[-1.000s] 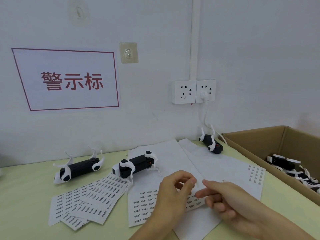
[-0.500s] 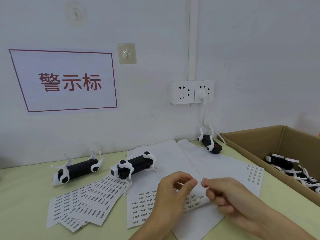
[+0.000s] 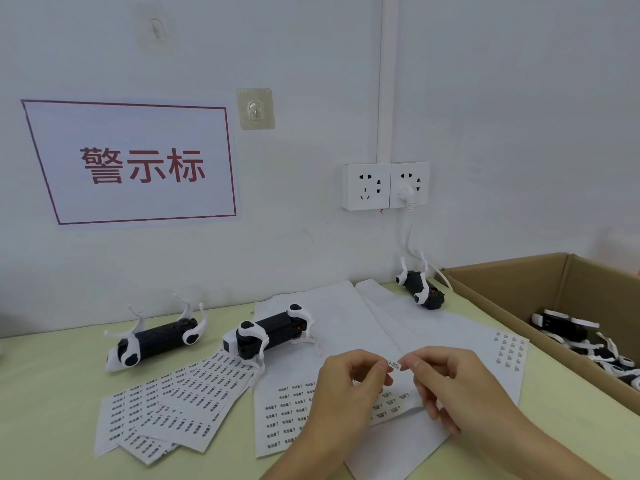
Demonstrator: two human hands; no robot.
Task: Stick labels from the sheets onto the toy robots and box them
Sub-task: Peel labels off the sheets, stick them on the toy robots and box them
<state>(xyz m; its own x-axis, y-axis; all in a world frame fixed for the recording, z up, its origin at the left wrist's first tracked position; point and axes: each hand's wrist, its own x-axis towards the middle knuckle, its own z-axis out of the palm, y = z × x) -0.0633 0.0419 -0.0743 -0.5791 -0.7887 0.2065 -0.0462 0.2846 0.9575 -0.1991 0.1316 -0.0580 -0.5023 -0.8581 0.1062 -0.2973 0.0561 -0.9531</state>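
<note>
Fingertips of the left hand (image 3: 349, 386) and right hand (image 3: 446, 382) meet on one small white printed label (image 3: 394, 365), each hand pinching an end, held in the air above the white label sheet (image 3: 291, 414) on the pale green table (image 3: 48, 403). Best to keep the sticky side off the skin, hold it by its edges only, and carry it flat to the nearest black-and-white toy robot (image 3: 270, 336), which lies on the sheets just beyond the hands. The label is tiny and oblong with dark print. The brown cardboard box (image 3: 512, 289) at right already holds finished robots.
</note>
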